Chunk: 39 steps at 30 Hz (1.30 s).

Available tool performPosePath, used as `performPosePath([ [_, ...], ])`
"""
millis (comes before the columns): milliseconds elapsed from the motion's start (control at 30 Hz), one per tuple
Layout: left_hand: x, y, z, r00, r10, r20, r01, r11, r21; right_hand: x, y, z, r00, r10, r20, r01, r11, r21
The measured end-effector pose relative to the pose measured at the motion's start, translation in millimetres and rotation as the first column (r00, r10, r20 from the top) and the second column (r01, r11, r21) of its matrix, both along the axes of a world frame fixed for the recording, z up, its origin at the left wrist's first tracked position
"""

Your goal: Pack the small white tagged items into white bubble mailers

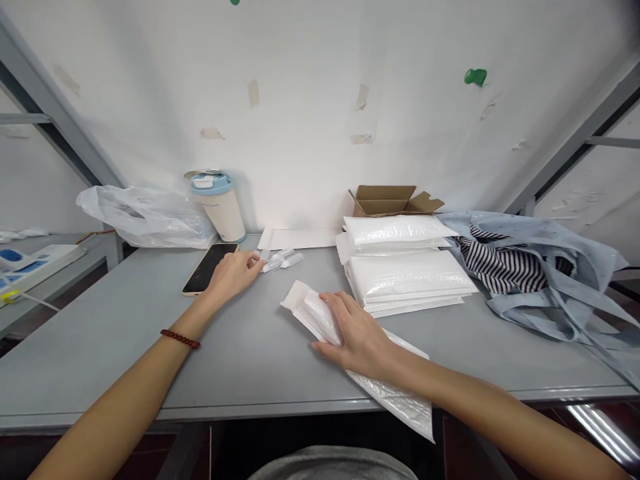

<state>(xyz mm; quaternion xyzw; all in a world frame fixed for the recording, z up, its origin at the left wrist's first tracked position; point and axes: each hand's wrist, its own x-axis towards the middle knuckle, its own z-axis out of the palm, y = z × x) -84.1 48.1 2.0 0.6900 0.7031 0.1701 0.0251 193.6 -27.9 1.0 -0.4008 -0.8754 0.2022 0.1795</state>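
My right hand [357, 337] is closed around a white padded bubble mailer [395, 393], which lies slanted on the table and sticks out past the front edge. The mailer's flap end points away to the left. Farther back on the left, my left hand [235, 272] has its fingers curled together at a little cluster of clear plastic tube-like pieces [286, 259]. Its fingertips meet the left side of that cluster, and whatever is between them is hidden. A dark-screened phone [207, 270] lies beside and partly under my left hand.
Stacked white bubble mailers [410, 277] stand right of centre, before an open cardboard box [385, 200]. At right lies a light blue cloth bag [560, 267]. A tumbler [223, 210], a plastic bag [145, 217] and a flat white strip [303, 239] line the back wall.
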Motion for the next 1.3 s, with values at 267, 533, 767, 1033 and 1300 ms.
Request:
performPosePath([
  [267, 3, 1, -2.3, 0.996, 0.089, -0.006, -0.089, 0.996, 0.010, 0, 0, -0.6, 1.000, -0.005, 0.000, 0.005, 1.000, 0.015],
  [533, -12, -18, 33.5, 0.902, -0.091, 0.422, 0.058, 0.994, 0.091, 1, 0, -1.7, 1.000, -0.017, -0.016, 0.017, 1.000, 0.020],
  [767, 1, -39, 48.8, 0.816, -0.371, 0.443, 0.468, 0.874, -0.129, -1, 2, -2.3, 0.999, -0.025, -0.027, 0.025, 0.999, 0.020],
  [1033, 45, -45, 26.3, 0.695, -0.460, 0.553, 0.618, 0.775, -0.132, -1, 2, -2.5, 0.998, 0.011, -0.057, -0.010, 1.000, 0.014],
  [1300, 61, -51, 29.0, 0.597, -0.445, 0.667, 0.717, 0.668, -0.197, -1, 0, -2.7, 0.995, 0.040, -0.096, -0.037, 0.999, 0.023],
])
